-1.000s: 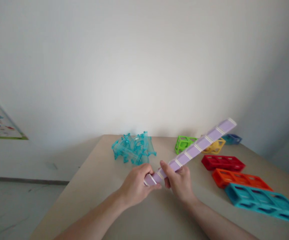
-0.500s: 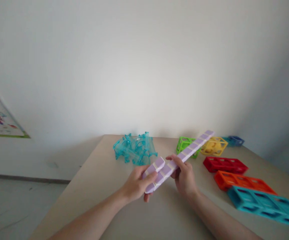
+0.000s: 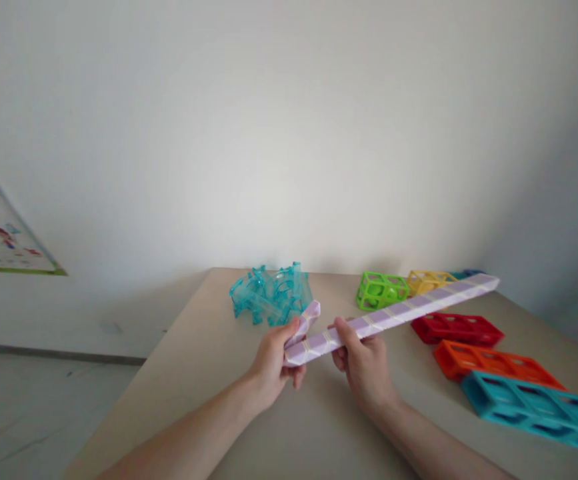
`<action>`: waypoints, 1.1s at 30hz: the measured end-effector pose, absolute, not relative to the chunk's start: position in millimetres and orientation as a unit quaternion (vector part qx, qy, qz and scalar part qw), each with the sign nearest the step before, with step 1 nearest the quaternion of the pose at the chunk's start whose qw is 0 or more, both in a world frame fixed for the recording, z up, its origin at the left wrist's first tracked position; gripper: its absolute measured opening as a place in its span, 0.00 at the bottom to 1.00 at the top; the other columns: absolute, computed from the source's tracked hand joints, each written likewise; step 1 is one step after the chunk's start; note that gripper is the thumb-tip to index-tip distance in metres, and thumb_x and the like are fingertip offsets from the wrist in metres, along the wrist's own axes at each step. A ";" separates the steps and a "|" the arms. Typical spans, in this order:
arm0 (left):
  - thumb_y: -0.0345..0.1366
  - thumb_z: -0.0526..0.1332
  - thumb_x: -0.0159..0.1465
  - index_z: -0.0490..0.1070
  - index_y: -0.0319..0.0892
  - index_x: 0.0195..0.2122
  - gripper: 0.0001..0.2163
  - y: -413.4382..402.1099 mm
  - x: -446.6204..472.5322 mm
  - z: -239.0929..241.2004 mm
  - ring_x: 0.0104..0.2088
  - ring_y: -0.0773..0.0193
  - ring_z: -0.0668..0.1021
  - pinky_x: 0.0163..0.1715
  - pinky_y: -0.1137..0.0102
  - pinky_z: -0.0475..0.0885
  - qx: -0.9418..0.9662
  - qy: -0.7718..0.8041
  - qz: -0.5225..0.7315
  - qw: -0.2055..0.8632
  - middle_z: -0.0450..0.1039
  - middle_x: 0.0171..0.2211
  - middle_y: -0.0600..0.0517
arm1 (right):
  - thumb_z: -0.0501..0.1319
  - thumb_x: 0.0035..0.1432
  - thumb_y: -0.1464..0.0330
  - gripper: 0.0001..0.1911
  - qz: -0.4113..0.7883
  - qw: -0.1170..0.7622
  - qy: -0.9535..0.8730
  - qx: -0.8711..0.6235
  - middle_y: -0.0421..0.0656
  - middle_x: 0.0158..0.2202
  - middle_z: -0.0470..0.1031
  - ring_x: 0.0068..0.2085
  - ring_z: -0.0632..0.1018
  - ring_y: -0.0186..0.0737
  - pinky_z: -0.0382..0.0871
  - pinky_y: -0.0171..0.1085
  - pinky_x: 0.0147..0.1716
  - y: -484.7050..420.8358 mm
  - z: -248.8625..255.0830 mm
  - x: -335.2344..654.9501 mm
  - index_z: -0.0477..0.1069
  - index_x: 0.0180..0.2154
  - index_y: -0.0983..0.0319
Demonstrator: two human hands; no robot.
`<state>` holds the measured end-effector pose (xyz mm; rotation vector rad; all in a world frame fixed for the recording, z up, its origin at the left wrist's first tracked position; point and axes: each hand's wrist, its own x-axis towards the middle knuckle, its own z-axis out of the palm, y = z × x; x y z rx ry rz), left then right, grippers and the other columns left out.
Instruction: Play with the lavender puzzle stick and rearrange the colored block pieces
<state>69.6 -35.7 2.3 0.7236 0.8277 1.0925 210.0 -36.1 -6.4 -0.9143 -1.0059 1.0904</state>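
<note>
A long lavender snake puzzle (image 3: 409,310) with pale lines between its segments is held above the table by both hands. Around its bent left end, the fingers of my left hand (image 3: 271,363) are closed, and a short folded piece sticks up there. My right hand (image 3: 366,367) grips the long straight part a little to the right of the bend, thumb on top. From there the strip slants up to the right, ending in a pointed tip. It hides part of the yellow frame block (image 3: 426,281) behind it.
Clear teal plastic pieces (image 3: 269,293) lie heaped at the table's back left. To the right are a green frame block (image 3: 381,291), a red block (image 3: 459,330), an orange block (image 3: 496,365) and a teal block (image 3: 533,407). A white wall (image 3: 289,133) rises behind the table.
The long part of the snake puzzle has swung down and to the right, lying flatter. Its short folded end now stands apart at an angle. My right thumb has come on top.
</note>
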 end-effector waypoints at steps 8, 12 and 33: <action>0.45 0.46 0.68 0.67 0.36 0.30 0.20 -33.6 63.7 9.6 0.14 0.65 0.75 0.10 0.75 0.67 0.236 0.311 0.531 0.752 0.76 0.22 0.44 | 0.66 0.52 0.60 0.14 0.419 0.719 -0.389 -0.395 0.34 0.16 0.61 0.17 0.62 0.28 0.53 0.29 0.13 -35.9 6.0 211.9 0.70 0.28 0.65; 0.46 0.53 0.66 0.67 0.35 0.34 0.16 -35.4 55.3 10.2 0.19 0.62 0.78 0.13 0.73 0.72 0.290 0.222 0.497 0.787 0.77 0.26 0.43 | 0.68 0.49 0.59 0.15 0.436 0.733 -0.369 -0.370 0.34 0.17 0.63 0.16 0.62 0.28 0.54 0.29 0.12 -32.0 10.6 213.5 0.69 0.27 0.64; 0.38 0.63 0.60 0.60 0.43 0.37 0.11 -38.6 54.4 -1.8 0.20 0.71 0.72 0.24 0.64 0.77 0.437 0.106 0.445 0.775 0.70 0.30 0.55 | 0.66 0.54 0.60 0.15 0.554 0.605 -0.490 -0.295 0.35 0.20 0.67 0.17 0.65 0.28 0.56 0.28 0.14 -44.2 7.7 210.3 0.64 0.31 0.63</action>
